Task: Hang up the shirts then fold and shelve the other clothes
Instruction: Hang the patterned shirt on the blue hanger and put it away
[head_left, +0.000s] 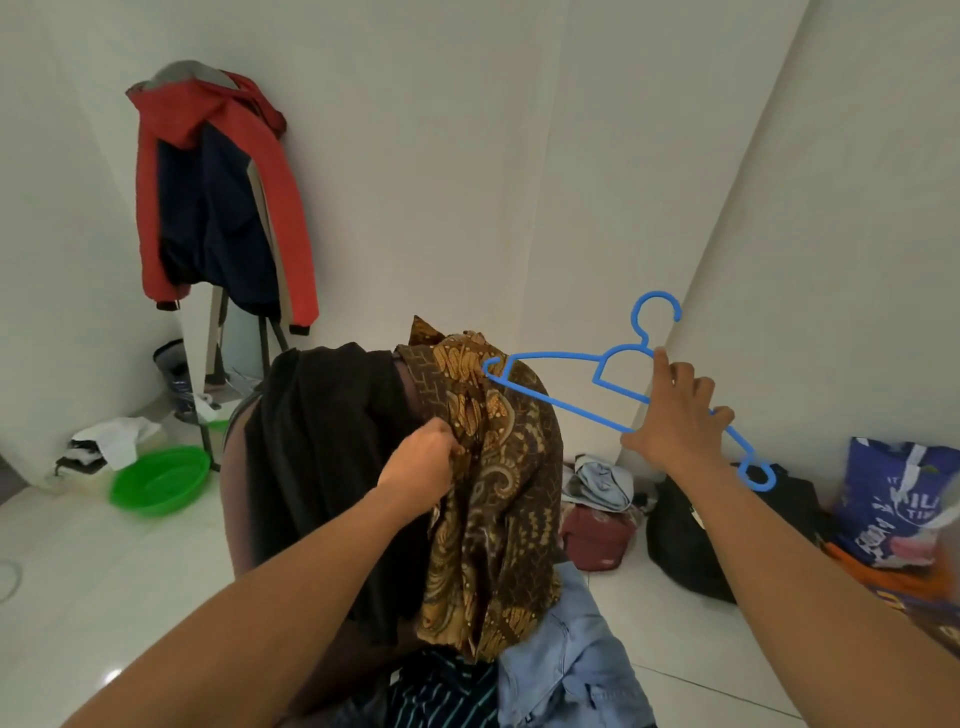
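My left hand is clenched on a brown batik-patterned shirt, holding it up in front of me. A black garment hangs beside it on the left; what holds that one is hidden. My right hand grips a blue plastic hanger by its lower bar. The hanger's left tip touches the top of the batik shirt near its collar. Below lie a pale denim garment and a dark striped shirt.
A red and navy jacket hangs on a stand at the back left, with a green basin on the floor beneath. On the right floor sit a maroon cap, a black bag and a blue printed sack. White walls close in behind.
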